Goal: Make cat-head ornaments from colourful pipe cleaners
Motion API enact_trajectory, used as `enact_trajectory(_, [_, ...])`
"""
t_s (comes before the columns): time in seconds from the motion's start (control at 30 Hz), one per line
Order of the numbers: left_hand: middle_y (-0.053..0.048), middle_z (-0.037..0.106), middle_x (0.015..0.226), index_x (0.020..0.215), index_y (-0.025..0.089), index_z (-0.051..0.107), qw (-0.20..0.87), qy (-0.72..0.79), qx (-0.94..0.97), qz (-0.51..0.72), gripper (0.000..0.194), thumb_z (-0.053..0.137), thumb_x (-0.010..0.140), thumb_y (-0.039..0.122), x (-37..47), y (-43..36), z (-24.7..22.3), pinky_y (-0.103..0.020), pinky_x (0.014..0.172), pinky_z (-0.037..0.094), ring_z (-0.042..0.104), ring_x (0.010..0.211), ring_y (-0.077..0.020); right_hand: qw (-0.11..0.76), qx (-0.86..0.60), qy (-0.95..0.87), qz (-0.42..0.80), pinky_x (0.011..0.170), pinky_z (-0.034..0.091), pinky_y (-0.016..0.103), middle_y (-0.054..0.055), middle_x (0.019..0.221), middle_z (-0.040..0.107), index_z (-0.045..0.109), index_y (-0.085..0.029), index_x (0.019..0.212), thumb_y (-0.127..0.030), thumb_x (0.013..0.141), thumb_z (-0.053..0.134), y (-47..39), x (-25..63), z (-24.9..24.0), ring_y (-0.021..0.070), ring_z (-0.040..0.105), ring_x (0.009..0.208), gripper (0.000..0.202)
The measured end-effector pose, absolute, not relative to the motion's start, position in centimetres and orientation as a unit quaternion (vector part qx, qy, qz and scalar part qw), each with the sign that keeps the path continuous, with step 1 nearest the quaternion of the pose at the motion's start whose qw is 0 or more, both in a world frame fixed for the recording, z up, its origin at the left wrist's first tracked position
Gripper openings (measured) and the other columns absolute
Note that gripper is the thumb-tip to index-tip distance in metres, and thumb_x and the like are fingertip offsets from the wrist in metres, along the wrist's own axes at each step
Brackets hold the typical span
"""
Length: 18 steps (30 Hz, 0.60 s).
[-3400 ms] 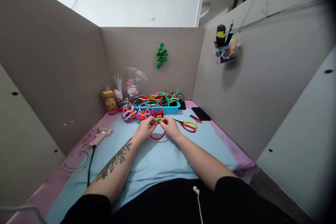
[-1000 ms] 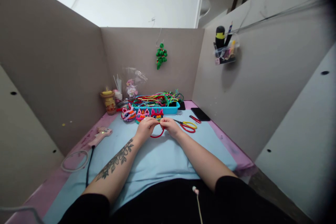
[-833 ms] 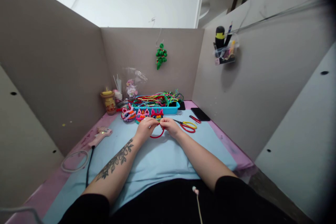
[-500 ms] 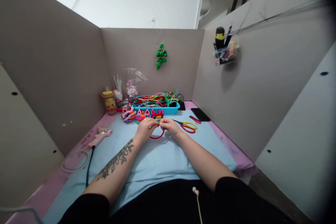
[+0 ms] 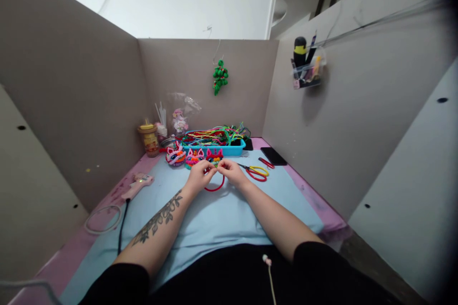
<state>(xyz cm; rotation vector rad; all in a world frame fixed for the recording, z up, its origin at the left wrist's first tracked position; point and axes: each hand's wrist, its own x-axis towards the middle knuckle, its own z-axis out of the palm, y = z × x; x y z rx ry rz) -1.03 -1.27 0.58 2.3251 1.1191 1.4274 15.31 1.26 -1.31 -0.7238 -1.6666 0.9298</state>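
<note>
A red pipe cleaner (image 5: pixel 215 189) hangs in a curved loop below my hands. My left hand (image 5: pixel 200 175) pinches it, fingertips pressed together. My right hand (image 5: pixel 231 172) is closed in a pinch too, its fingertips meeting those of the left; the exact grip point is hidden by the fingers. Just beyond my hands stand several colourful fuzzy figures with ears and horns, among them a red one (image 5: pixel 214 153), a pink-eared one (image 5: pixel 195 155) and a pink-and-white one (image 5: pixel 175 156). Scissors (image 5: pixel 256 172) with red and yellow handles lie right of my right hand.
A blue tray (image 5: pixel 229 150) heaped with coloured pipe cleaners stands at the back. A pink glue gun (image 5: pixel 138 185) with a black cord lies at left, near a jar (image 5: pixel 149 140). A red-handled tool (image 5: pixel 266 163) and a black phone (image 5: pixel 273 156) lie at right. Grey partitions enclose the table.
My left fingers have shifted slightly, with the index finger more arched and a small gap showing under it. The red loop sits a touch lower. Everything else stays put.
</note>
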Motion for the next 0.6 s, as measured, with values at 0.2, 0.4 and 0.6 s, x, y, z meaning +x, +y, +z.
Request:
enact_trajectory(0.2, [0.003,0.052,0.054,0.064,0.014,0.058,0.374,0.406,0.658,0.513,0.021,0.064,0.067,0.034,-0.4,-0.8,0.3,-0.021,0.050,0.034,0.044,0.051,-0.0087,0.562,-0.299,-0.759,0.137,0.068,0.040,0.029,0.002,0.072,0.056,0.056,-0.019,0.071,-0.019,0.079,0.052,0.7,15.4,-1.1,0.0153,0.049,0.070,0.010])
enact_trajectory(0.4, [0.002,0.049,0.054,0.059,0.012,0.055,0.633,0.381,0.494,0.458,0.018,0.065,0.058,0.026,-0.3,-0.8,0.4,-0.018,0.044,0.029,0.041,0.046,-0.0055,0.542,-0.265,-0.798,-0.001,0.076,0.041,0.033,0.005,0.075,0.059,0.057,-0.020,0.076,-0.013,0.083,0.045,-0.2,15.4,-0.7,0.0184,0.049,0.078,0.015])
enact_trajectory(0.6, [-0.001,0.056,0.065,0.073,0.013,0.061,0.460,0.422,0.589,0.513,0.023,0.069,0.061,0.031,-1.1,-0.4,0.5,-0.021,0.051,0.039,0.049,0.055,-0.0090,0.571,-0.340,-0.744,0.069,0.066,0.042,0.029,0.003,0.068,0.057,0.055,-0.019,0.068,-0.020,0.079,0.051,0.1,15.4,-0.7,0.0160,0.050,0.068,0.012])
